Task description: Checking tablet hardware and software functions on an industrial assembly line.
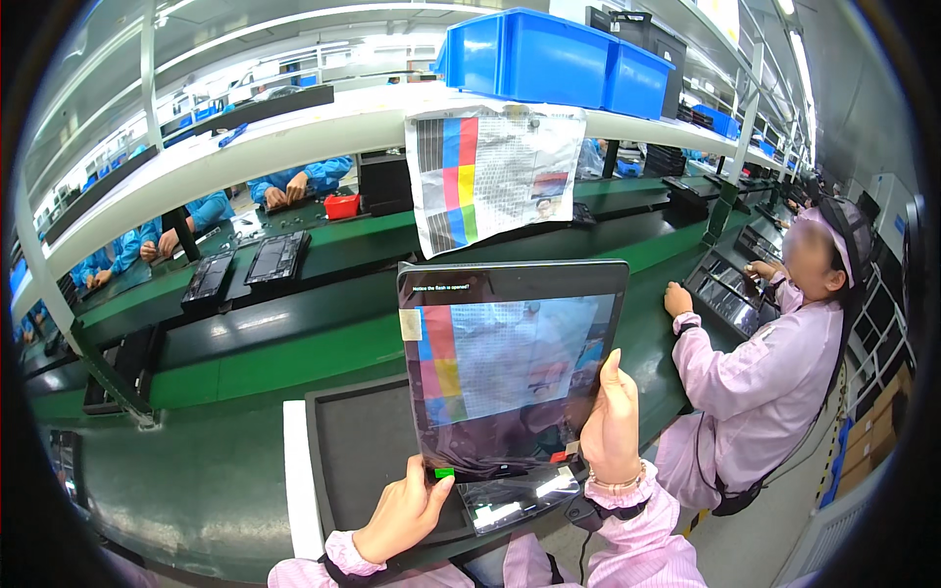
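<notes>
A black tablet (pixel 510 451) is held upright in front of me by both hands. Around its lower right edge my right hand (pixel 613 426) is closed, thumb pointing up along the side. My left hand (pixel 400 517) grips the lower left corner, its thumb beside a green mark on the screen; its other fingers are mostly hidden. On the screen is a camera picture of the printed colour chart (pixel 500 176), a creased sheet hanging from the shelf behind. Below the tablet lies a second dark, glossy panel (pixel 520 498) on a black mat or tray (pixel 358 461).
Above the chart, blue bins (pixel 559 61) stand on a white shelf (pixel 323 132). Dark device parts (pixel 277 258) lie along the green bench (pixel 216 490). A co-worker in pink (pixel 774 363) handles panels at the right. Across the bench, people in blue sleeves work near a red box (pixel 342 206).
</notes>
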The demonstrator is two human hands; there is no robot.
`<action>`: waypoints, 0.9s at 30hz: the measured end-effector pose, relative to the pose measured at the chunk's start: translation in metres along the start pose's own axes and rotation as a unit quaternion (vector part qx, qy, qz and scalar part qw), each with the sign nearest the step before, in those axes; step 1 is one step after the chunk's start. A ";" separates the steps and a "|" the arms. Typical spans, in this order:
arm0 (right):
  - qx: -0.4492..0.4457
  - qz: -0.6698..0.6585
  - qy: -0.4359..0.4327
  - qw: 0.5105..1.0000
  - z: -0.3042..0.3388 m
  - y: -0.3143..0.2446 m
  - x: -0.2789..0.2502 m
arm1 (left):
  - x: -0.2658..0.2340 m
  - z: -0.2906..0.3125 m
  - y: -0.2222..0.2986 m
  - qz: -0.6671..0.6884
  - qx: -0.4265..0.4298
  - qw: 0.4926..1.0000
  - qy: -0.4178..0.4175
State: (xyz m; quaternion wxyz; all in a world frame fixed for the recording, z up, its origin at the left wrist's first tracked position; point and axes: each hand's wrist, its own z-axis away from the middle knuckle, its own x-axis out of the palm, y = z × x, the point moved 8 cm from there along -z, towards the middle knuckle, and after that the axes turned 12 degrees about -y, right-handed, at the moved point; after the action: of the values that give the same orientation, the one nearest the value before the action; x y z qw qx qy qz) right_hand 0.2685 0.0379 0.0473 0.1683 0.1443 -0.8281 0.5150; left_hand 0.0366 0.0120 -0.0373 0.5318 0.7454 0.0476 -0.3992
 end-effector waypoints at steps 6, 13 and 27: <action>0.011 -0.016 -0.005 1.000 0.002 0.003 0.002 | 0.000 0.002 -0.003 -0.035 -0.003 0.999 0.024; 0.014 -0.012 0.018 1.000 0.003 0.002 -0.005 | -0.001 0.001 0.004 0.003 0.008 1.000 0.013; 0.177 -0.056 -0.091 0.978 0.010 0.078 0.045 | -0.070 -0.005 -0.014 0.325 0.062 0.920 0.209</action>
State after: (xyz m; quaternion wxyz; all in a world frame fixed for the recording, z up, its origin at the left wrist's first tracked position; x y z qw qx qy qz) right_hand 0.1942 0.0591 -0.0009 0.0928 0.2639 -0.7262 0.6280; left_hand -0.0145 0.0470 -0.0024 0.5628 0.8179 -0.1120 -0.0414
